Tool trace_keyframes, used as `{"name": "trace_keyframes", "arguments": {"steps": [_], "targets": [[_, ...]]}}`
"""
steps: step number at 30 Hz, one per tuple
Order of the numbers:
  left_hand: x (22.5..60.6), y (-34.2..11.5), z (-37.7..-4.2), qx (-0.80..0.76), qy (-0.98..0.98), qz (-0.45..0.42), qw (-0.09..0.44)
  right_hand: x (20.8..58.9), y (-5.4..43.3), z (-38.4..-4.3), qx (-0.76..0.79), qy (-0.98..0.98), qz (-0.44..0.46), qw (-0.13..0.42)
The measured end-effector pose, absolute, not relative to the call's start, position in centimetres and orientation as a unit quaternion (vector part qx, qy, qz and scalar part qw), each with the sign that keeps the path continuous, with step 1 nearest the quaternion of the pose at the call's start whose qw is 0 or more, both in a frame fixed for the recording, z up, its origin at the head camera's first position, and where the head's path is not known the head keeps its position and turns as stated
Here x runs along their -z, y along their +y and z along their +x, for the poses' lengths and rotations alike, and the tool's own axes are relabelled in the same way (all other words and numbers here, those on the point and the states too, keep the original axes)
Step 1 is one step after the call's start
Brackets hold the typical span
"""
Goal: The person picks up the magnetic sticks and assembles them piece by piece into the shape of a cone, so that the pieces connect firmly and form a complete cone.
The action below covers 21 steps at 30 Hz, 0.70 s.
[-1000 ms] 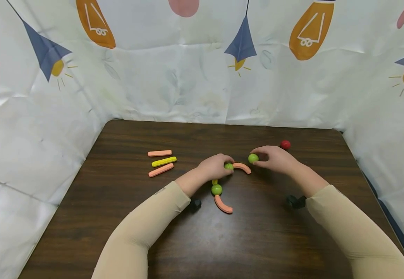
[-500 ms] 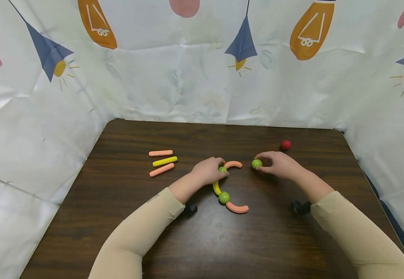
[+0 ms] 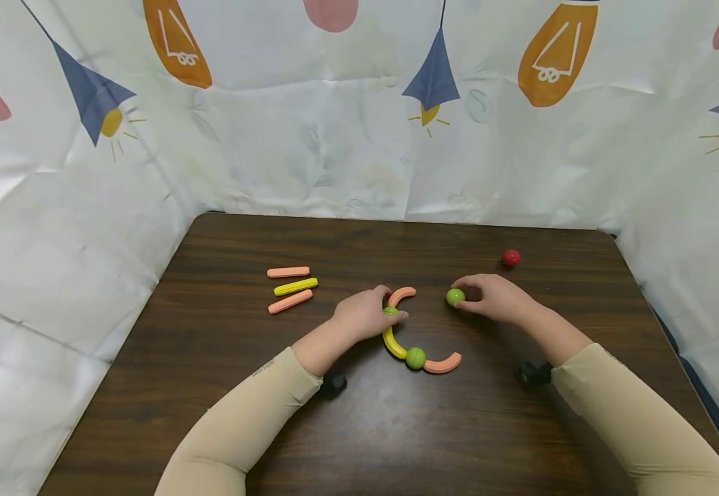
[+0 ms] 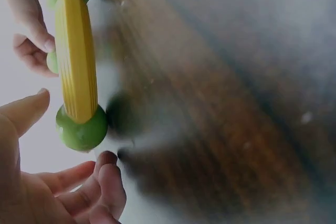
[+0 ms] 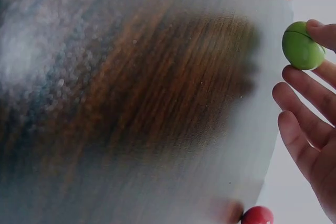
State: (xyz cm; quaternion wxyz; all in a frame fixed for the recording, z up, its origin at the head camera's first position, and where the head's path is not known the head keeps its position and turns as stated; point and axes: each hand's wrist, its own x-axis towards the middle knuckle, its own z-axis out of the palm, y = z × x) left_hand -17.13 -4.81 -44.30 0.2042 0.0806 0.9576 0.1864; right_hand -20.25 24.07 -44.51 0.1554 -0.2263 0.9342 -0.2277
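Observation:
A chain of curved rods and balls lies mid-table: a pink curved rod (image 3: 402, 294), a green ball (image 4: 81, 127), a yellow curved rod (image 4: 76, 59), another green ball (image 3: 416, 358) and a second pink curved rod (image 3: 442, 364). My left hand (image 3: 362, 315) is around the ball at the chain's far end. In the left wrist view its thumb stands apart from that ball, and its fingertips are right at the ball's edge. To the right of the chain, my right hand (image 3: 495, 297) pinches a separate green ball (image 5: 303, 46) between thumb and fingers.
Behind the right hand sits a red ball (image 3: 511, 257). To the left lie a straight yellow stick (image 3: 296, 286) and two straight pink sticks, one farther back (image 3: 288, 272) and one nearer (image 3: 290, 302). A printed white cloth (image 3: 359, 151) hangs around the dark wooden table (image 3: 359, 441).
The chain has turned, its near end swinging right, as my left hand moved left and nearer with the far-end ball. My right hand has shifted slightly nearer with its green ball.

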Motion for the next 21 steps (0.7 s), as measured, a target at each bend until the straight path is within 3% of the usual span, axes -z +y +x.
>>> {"name": "trace_keyframes", "arguments": {"steps": [21], "targets": [[45.1, -4.1, -20.2, -0.305, 0.925, 0.095, 0.205, 45.0, 21.8, -20.9, 0.238, 0.935, -0.22, 0.145]]}}
